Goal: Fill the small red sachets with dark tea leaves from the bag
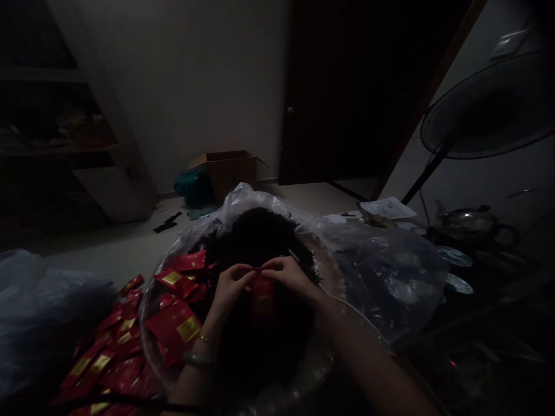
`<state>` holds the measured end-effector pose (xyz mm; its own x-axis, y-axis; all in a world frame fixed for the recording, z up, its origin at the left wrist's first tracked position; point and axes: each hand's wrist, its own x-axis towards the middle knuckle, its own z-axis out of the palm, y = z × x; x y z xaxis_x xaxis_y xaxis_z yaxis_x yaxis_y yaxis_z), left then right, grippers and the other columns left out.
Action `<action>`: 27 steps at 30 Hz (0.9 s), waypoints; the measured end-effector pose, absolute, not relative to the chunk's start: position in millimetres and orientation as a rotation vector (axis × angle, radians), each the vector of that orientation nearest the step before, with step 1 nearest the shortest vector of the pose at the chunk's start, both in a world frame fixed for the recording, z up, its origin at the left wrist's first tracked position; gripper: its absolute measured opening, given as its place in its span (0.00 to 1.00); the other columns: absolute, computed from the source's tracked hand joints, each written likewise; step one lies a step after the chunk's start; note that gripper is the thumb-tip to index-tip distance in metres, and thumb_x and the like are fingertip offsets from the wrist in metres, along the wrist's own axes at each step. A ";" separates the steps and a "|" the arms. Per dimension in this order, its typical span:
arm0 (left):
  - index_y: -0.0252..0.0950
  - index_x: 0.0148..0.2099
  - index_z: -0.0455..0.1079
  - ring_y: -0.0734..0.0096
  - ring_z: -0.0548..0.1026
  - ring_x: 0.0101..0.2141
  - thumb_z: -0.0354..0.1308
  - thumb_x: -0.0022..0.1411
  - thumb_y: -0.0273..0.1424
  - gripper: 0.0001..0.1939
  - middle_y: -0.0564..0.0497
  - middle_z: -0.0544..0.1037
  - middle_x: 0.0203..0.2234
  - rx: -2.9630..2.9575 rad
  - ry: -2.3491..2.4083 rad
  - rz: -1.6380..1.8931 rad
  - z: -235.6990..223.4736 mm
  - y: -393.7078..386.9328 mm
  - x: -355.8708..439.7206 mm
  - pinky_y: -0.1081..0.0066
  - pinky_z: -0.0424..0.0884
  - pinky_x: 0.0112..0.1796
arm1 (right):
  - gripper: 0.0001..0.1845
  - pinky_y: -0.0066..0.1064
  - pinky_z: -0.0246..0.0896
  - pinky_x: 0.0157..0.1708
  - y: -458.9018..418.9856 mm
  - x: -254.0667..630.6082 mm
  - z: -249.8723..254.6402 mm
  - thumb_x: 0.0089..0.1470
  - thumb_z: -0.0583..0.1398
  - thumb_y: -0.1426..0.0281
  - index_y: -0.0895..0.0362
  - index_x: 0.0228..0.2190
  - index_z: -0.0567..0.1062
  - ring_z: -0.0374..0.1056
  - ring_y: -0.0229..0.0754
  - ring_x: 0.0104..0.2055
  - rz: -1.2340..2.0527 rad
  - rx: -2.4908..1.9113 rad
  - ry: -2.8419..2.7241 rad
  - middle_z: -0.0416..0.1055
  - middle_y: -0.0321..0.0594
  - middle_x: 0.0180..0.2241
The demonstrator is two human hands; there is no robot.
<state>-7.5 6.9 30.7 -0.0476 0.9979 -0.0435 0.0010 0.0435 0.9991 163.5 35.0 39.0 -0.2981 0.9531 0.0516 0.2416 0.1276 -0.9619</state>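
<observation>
a red packet hung over the middle of a round tray, its top edge pinched between the thumb and fingers of both the left hand and the right hand. its top did not look finished, though the dark made it impossible to tell whether it was open or sealed.

many loose packets lay in a pile outside the tray's left edge, and a few larger-looking ones lay inside that edge; these were probably already handled, but whether they were full could not be told. a dark heap filled much of the tray up to its far edge, so plenty seemed left.

a thin tool lay on the heap, just beyond the right hand. clear plastic spread over the right edge and could have snagged a sleeve or packet. a cardboard box and a fan stood farther off.
</observation>
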 end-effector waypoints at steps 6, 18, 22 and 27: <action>0.33 0.28 0.73 0.68 0.75 0.28 0.66 0.40 0.38 0.14 0.51 0.78 0.23 1.325 1.298 1.213 30.2 6.3 -4.8 0.71 0.70 0.31 | 0.12 0.36 0.64 0.39 36.9 165.4 40.2 0.42 0.63 0.66 0.60 0.30 0.79 0.72 0.45 0.36 1.141 -1.219 -1.623 0.77 0.41 0.31; 0.35 0.31 0.77 0.62 0.78 0.31 0.62 0.48 0.38 0.11 0.47 0.81 0.27 1.497 1.351 1.254 24.4 5.0 -2.6 0.68 0.72 0.33 | 0.10 0.34 0.62 0.38 39.8 165.6 31.4 0.41 0.64 0.65 0.59 0.26 0.80 0.70 0.44 0.34 1.172 -1.175 -1.579 0.76 0.40 0.29; 0.37 0.31 0.76 0.63 0.77 0.36 0.59 0.52 0.34 0.07 0.47 0.81 0.35 1.700 1.298 1.322 23.8 2.0 -2.0 0.68 0.71 0.38 | 0.11 0.33 0.61 0.37 39.8 168.9 35.3 0.40 0.65 0.65 0.59 0.27 0.80 0.70 0.43 0.34 1.194 -1.182 -1.555 0.76 0.39 0.28; 0.36 0.34 0.74 0.66 0.76 0.33 0.57 0.54 0.35 0.09 0.49 0.80 0.31 1.664 1.272 1.324 26.9 -1.9 3.6 0.71 0.70 0.36 | 0.11 0.31 0.61 0.35 36.7 171.8 40.3 0.41 0.65 0.64 0.59 0.27 0.80 0.70 0.42 0.32 1.251 -1.130 -1.644 0.76 0.38 0.27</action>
